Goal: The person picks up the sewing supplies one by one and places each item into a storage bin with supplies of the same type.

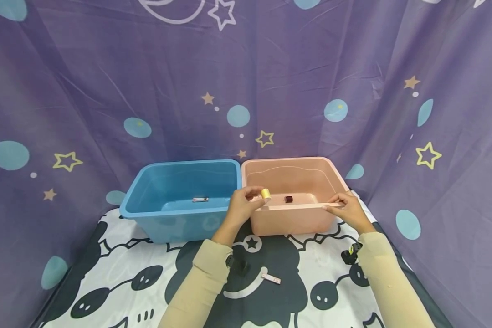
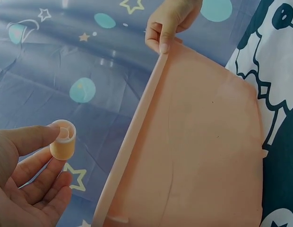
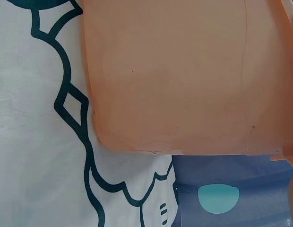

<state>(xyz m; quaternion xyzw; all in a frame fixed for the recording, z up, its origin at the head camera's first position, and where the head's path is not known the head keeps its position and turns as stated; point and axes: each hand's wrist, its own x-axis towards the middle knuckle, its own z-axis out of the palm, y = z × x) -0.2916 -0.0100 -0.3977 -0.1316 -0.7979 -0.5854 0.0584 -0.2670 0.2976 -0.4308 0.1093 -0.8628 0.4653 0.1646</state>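
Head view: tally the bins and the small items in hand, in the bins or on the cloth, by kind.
Bins: 2 (blue bin, pink bin)
Small cylinders: 2 (yellow cylinder in the left hand, dark red cylinder in the pink bin)
Small oblong pieces: 2 (bin piece in the blue bin, cloth piece on the cloth)
Total: 6

Site type: curtained enclosure; wider room type indeterminable. A purple star-printed fabric curtain (image 1: pixel 291 68) hangs beyond the left hand (image 1: pixel 243 204); a white-and-dark cartoon-printed cloth (image 1: pixel 106 269) lies below it.
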